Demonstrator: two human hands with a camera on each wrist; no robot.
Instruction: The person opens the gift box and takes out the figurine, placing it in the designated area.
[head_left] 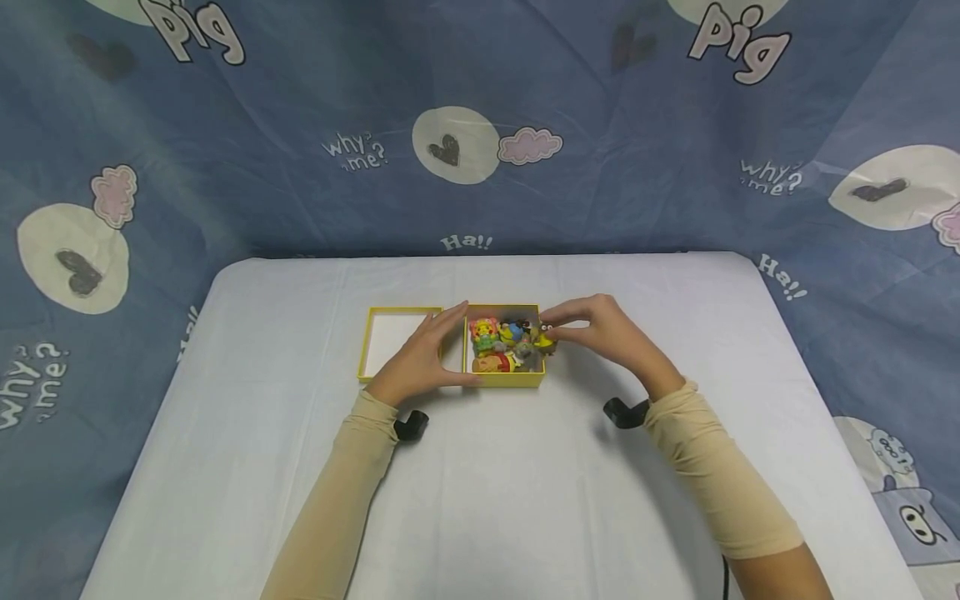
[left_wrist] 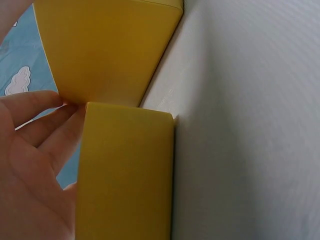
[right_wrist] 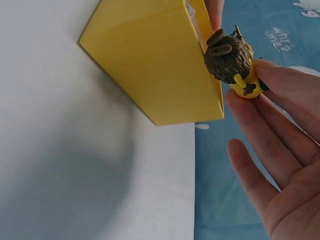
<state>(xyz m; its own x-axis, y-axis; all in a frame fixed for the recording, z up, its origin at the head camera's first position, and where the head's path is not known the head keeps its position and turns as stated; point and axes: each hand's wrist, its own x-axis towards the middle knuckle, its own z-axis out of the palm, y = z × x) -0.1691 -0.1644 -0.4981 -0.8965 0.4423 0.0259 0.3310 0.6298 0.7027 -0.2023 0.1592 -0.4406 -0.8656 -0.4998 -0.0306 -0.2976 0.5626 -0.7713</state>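
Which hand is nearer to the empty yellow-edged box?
Left: the left hand extends over the right side of this box; the right hand is farther, at the right edge of the toy-filled box, pinching a small figure.

The left hand (head_left: 422, 353) and right hand (head_left: 609, 332) are bare, and the tan sleeves (head_left: 333, 496) are a bit crinkly. A bent black camera (head_left: 412, 427) pokes out by each sleeve — and a thin black cord (head_left: 725, 577) shows beside the right one.
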